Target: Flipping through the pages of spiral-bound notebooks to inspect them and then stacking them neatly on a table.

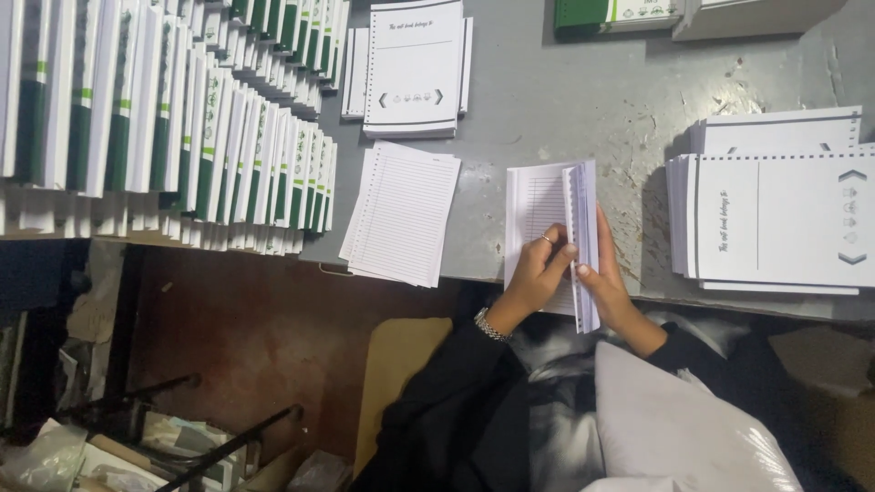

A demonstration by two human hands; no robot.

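Your left hand (538, 269) pinched the upright sheaf (583, 232) of punched pages from the left, thumb and ringed finger closed on its edge. Your right hand (609, 282) gripped the same sheaf from the right, fingers wrapped behind it. The sheaf stood on edge over the lined pad (533, 210), at the near rim of the grey table (583, 100). A fanned lined stack (401, 214) lay at nine o'clock, a cover stack (775, 223) at three, another stack (415, 68) at eleven, and shelved booklets (164, 128) far at ten.

A scuffed grey table (583, 118) stands over a reddish-brown floor (264, 328).
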